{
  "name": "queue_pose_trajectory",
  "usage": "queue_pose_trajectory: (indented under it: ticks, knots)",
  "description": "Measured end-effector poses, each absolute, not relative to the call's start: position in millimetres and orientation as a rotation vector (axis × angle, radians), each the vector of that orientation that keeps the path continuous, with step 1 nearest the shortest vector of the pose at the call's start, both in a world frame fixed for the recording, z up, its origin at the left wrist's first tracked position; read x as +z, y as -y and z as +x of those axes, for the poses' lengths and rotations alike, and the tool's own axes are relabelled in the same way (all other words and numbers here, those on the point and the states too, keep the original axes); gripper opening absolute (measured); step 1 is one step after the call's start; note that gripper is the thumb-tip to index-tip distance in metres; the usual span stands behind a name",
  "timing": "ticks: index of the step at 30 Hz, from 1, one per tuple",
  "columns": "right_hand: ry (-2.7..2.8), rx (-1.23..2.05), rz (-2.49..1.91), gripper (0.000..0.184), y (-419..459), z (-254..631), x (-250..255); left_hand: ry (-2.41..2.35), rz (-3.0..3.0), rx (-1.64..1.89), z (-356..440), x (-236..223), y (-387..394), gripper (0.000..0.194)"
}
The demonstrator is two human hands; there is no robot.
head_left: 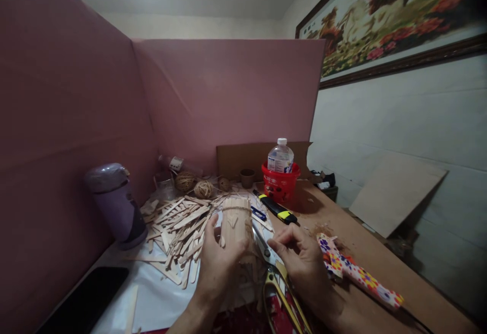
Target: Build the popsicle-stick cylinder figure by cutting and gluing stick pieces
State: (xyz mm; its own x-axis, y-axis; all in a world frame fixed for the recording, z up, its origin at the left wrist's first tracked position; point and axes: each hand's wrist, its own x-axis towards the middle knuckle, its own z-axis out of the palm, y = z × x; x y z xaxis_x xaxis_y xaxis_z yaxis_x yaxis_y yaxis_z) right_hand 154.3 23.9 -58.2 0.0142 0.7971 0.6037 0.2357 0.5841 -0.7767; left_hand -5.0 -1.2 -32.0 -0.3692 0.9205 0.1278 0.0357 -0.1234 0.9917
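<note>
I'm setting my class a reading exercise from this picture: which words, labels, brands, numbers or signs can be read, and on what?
No text can be read with certainty.
Red bucket: pale lettering, too blurred to read.
Plastic bottle in it: blue and yellow print, too blurred.
Clear container at back left: label marks, too small.
Framed picture: tiny marks near its left edge, possibly not text.
</note>
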Motion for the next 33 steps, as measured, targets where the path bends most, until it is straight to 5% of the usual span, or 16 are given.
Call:
queue_pose_trajectory:
  ticks: [16,33]
  knots:
    - [1.474,0.754,-0.950,0.032,-28,151,-60,-1.009,0.784,1.544,-6,-42,-4,0.066]
    - [1.487,0.570,-0.968,0.023,-25,155,-60,-0.849,0.691,1.402,0,-25,8,0.051]
